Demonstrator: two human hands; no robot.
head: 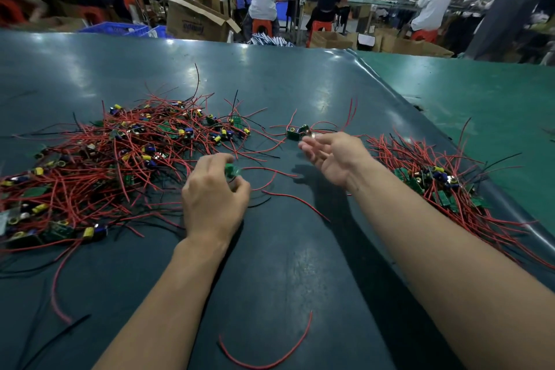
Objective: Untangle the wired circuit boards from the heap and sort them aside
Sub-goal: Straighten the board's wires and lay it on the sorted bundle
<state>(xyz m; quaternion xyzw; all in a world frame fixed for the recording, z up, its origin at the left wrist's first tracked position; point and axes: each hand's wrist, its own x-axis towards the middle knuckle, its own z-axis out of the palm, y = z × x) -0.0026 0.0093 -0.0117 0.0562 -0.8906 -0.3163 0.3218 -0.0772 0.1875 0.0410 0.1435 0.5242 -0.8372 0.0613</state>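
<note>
Tangled heap left, sorted pile right, both on table.

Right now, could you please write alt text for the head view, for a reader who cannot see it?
A left hand grips a small green board beside a big heap of red-wired boards on a dark table. The right hand, open, hovers near two loose boards, with a smaller pile to its right.

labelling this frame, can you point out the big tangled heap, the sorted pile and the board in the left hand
big tangled heap [120,156]: head view, on the red wires at its middle
sorted pile [435,186]: head view, on the boards at its centre
green board [232,170]: head view, on the part showing above the left hand's fingers
</note>
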